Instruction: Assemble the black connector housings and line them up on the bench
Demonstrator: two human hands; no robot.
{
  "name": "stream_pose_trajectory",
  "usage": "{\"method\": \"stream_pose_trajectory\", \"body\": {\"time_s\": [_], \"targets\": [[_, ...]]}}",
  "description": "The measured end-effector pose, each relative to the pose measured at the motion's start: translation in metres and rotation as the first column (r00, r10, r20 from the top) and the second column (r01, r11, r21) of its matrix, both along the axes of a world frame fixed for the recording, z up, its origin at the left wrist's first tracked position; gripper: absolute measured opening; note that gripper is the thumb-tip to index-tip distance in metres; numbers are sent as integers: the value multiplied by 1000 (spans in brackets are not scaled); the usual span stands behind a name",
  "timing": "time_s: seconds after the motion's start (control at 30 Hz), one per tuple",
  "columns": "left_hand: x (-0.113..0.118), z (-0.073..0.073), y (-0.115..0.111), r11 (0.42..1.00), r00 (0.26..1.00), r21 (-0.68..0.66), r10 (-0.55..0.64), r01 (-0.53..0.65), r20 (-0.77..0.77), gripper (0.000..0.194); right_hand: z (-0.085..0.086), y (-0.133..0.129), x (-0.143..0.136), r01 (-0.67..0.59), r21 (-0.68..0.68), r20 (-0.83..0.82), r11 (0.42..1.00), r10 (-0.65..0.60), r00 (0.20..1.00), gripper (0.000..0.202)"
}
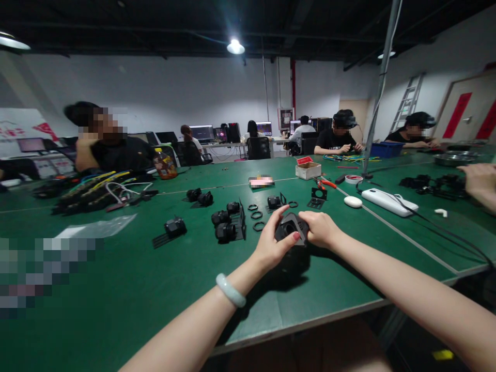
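A black plastic part (291, 225) with a round opening is held above the green table (127, 289). My left hand (273, 240) grips its left side, thumb across the front and index finger along the top. Closed round its right edge is my right hand (320, 227). Just left of the hands lie several black rings (256, 215). Farther left stands a group of black camera-like modules (225, 230), with another module (175, 226) beyond them. Behind my hands are a small black module (273, 202) and a flat black bracket (318, 196).
Orange-handled pliers (327, 183), a white mouse-like object (353, 202) and a white power strip (389, 202) with a cable lie to the right. A cable bundle (96, 191) and a bottle (165, 164) are back left. Another person's hand (480, 183) is at the right edge.
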State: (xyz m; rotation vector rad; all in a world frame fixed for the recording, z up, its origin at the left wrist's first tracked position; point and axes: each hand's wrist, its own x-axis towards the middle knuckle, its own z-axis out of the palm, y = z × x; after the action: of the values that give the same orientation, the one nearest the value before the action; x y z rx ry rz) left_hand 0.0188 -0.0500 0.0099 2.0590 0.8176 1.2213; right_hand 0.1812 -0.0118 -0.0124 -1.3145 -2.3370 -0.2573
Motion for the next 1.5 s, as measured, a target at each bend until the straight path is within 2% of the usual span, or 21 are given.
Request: {"method": "stream_pose_trajectory", "body": {"time_s": [0.3,0.67,1.17,1.5], "targets": [[-2,1,-4,997,998,73,37,-33,-55,57,4,-5,-2,38,12,23,999,-38,999,15],[0,5,-8,969,990,213,135,-127,-25,58,8,-11,-8,46,-27,-26,999,-46,999,16],[1,7,-10,928,977,313,212,-200,-4,59,10,-14,-11,55,-14,-78,998,-56,995,11],[0,6,-6,916,970,327,243,-233,12,56,12,-17,-14,99,-36,-69,994,-101,993,13]]}}
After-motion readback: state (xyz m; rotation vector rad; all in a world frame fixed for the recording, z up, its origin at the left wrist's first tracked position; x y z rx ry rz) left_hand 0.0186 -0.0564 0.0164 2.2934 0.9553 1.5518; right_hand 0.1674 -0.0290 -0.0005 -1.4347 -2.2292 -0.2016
